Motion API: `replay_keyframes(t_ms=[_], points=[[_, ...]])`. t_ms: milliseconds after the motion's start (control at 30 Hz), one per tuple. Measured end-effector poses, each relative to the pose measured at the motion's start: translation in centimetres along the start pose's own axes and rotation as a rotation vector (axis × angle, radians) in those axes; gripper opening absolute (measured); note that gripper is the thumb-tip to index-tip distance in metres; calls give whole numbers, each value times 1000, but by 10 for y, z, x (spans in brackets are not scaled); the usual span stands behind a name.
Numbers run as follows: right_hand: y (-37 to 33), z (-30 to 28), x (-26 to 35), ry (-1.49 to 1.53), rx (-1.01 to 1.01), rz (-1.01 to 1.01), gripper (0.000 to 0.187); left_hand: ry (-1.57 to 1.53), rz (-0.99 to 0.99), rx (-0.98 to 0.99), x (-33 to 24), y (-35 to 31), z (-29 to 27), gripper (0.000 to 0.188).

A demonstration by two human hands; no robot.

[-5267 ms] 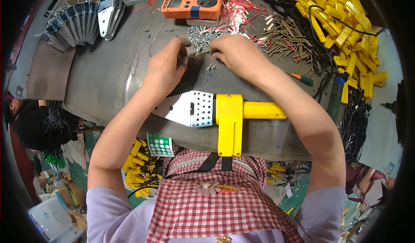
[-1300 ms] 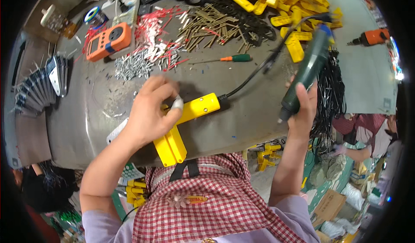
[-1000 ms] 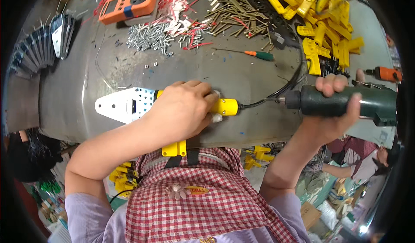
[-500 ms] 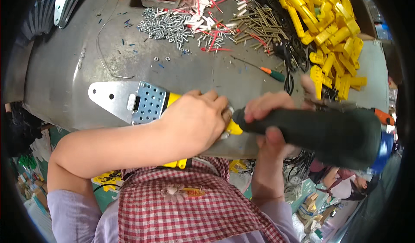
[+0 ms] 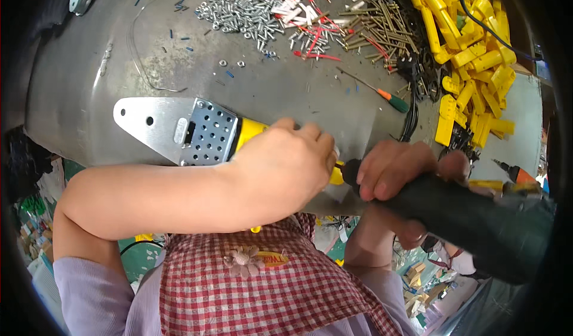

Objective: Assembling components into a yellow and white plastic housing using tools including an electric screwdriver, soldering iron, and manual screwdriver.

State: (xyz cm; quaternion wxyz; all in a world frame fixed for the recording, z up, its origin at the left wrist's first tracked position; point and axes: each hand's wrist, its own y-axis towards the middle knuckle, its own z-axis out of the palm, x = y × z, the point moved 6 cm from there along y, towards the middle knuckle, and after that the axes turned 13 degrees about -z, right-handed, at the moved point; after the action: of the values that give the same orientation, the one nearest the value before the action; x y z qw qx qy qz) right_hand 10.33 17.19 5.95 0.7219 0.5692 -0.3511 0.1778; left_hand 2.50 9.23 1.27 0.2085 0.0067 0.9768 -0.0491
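My left hand (image 5: 292,163) is closed over a yellow plastic housing (image 5: 250,132) lying on the metal table, hiding most of it. Fixed to the housing's left end is a perforated metal plate (image 5: 210,134), and beyond it a tapered silver plate (image 5: 149,121) with holes. In my right hand (image 5: 397,169) is a thick black electric screwdriver (image 5: 471,222), slanting down to the right. Its thin bit meets the housing's right end beside my left fingertips; the exact contact point is hidden.
Piled at the back are silver screws (image 5: 242,16), white and red small parts (image 5: 298,13), and long brass-coloured screws (image 5: 388,28). Yellow plastic shells (image 5: 477,49) heap up at the right. A green-and-orange screwdriver (image 5: 394,100) lies behind my right hand.
The electric screwdriver's rear end has swung down and toward me, and my right hand has shifted slightly right. My left hand still holds the housing. The whole view has shifted a little.
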Motion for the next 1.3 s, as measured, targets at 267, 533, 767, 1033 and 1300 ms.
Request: replay_keyframes(t_ms=[267, 533, 767, 1033, 1300], points=[[-8, 9, 5, -124, -368, 17, 63, 32, 5, -41, -3, -1, 9, 31], [-25, 13, 23, -289, -488, -13, 83, 48, 18, 11, -4, 3, 11, 32], [-23, 20, 15, -179, -324, -11, 76, -69, 60, 42, 4, 10, 13, 28], [-28, 23, 14, -237, -332, -74, 77, -91, 82, -26, 3, 7, 12, 28], [-8, 40, 55, -270, -287, -79, 59, -24, -64, -331, 1, 58, -1, 21]])
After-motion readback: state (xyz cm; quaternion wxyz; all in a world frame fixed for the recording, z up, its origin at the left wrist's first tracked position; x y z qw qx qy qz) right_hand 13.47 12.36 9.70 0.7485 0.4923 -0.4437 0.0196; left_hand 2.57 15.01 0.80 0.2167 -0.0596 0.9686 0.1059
